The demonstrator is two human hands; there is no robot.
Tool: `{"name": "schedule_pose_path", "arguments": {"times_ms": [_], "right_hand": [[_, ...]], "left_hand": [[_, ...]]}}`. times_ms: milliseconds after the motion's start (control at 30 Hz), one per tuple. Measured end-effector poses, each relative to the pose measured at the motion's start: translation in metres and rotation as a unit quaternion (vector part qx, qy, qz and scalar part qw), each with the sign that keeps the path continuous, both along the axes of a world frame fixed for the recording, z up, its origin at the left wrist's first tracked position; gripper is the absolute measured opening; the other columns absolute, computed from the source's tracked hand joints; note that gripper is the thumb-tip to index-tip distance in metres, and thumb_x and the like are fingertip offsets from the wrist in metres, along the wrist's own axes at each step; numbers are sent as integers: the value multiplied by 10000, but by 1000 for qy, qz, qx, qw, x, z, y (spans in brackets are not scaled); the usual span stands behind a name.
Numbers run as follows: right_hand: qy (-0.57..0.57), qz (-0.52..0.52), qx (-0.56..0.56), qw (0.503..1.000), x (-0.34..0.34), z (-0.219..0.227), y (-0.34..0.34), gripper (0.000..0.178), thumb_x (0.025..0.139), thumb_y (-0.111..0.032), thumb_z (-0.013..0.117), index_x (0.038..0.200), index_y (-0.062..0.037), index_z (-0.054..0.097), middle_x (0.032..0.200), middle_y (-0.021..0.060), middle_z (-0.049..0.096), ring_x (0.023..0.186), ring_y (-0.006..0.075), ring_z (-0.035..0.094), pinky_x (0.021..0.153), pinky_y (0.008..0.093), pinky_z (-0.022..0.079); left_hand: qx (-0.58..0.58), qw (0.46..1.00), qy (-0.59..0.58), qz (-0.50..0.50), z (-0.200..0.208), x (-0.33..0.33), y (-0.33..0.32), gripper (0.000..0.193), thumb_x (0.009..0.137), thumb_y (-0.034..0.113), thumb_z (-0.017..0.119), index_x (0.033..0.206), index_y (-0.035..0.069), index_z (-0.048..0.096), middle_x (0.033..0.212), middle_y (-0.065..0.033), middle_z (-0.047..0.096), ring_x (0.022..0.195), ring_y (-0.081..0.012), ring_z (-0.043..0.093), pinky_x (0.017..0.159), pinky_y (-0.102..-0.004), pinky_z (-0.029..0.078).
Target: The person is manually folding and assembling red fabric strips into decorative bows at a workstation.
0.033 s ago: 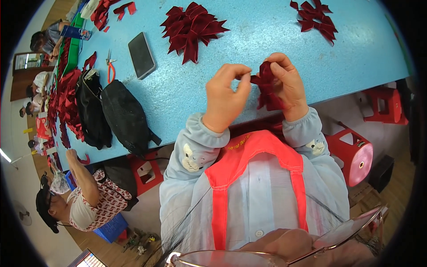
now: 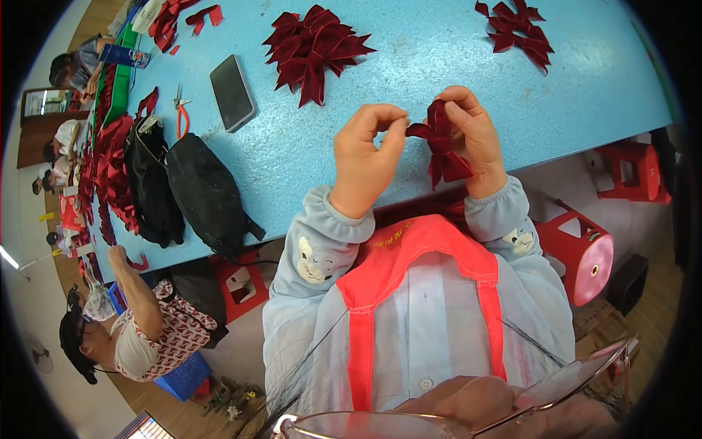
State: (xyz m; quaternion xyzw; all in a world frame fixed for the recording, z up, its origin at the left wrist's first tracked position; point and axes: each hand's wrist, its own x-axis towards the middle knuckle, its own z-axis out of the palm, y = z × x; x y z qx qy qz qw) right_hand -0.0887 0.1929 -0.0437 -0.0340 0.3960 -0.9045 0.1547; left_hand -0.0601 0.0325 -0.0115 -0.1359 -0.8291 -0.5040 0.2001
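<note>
A dark red velvet ribbon bow (image 2: 440, 143) is in my right hand (image 2: 479, 135), with the thumb and fingers closed around its side. One loop of it points up, and a tail hangs down. To its left, my left hand (image 2: 367, 157) makes a pinch beside the ribbon end that sticks out sideways. Whatever lies between those fingertips is too small to make out. Both hands are above the near edge of the blue table (image 2: 409, 73). Farther off lies a pile of matching bows (image 2: 316, 50), and a smaller group of bows (image 2: 516, 33) is at the far right.
A phone (image 2: 232, 93), orange-handled pliers (image 2: 182, 117) and black pouches (image 2: 205, 192) lie to the left. Beyond them are heaped red ribbons (image 2: 113, 168) and a green tray (image 2: 121, 91). A co-worker (image 2: 157, 322) sits at the left; red stools (image 2: 574, 256) stand at the right.
My left hand has shifted slightly left, away from the bow. The bow has turned a little and its lower tail hangs more plainly in view. My right hand stays in place.
</note>
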Motion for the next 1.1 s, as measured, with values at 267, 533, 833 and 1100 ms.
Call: {"name": "schedule_pose_path", "arguments": {"times_ms": [267, 533, 833, 1100], "right_hand": [[-11, 11, -59, 998, -1, 3, -3, 253, 801, 12, 577, 1044, -54, 549, 931, 61, 599, 847, 148, 589, 766, 270, 488], [24, -13, 34, 999, 1, 3, -6, 275, 791, 34, 572, 1055, -35, 538, 974, 59, 583, 896, 145, 566, 803, 271, 467], [34, -37, 12, 999, 2, -2, -13, 285, 793, 57, 536, 1067, -22, 525, 968, 53, 567, 882, 139, 556, 801, 262, 458], [-31, 30, -43, 998, -2, -3, -9, 291, 797, 33, 543, 1079, -34, 517, 970, 54, 554, 881, 131, 551, 789, 253, 459]], "left_hand": [[23, 999, 16, -32, 5, 1, 5, 122, 726, 23, 639, 843, 18, 604, 830, -103, 581, 732, -234, 587, 644, -302, 470], [47, 997, -58, -7, 5, 4, 6, 127, 726, 47, 668, 822, 11, 593, 856, -100, 561, 755, -219, 575, 655, -293, 463], [134, 991, -5, -1, -17, 7, 9, 158, 740, 1, 641, 878, 9, 565, 906, -80, 521, 810, -165, 531, 742, -268, 433], [79, 993, -79, -35, 7, 7, 0, 247, 771, -9, 615, 1007, -12, 545, 933, -70, 564, 830, -129, 556, 748, -245, 452]]}}
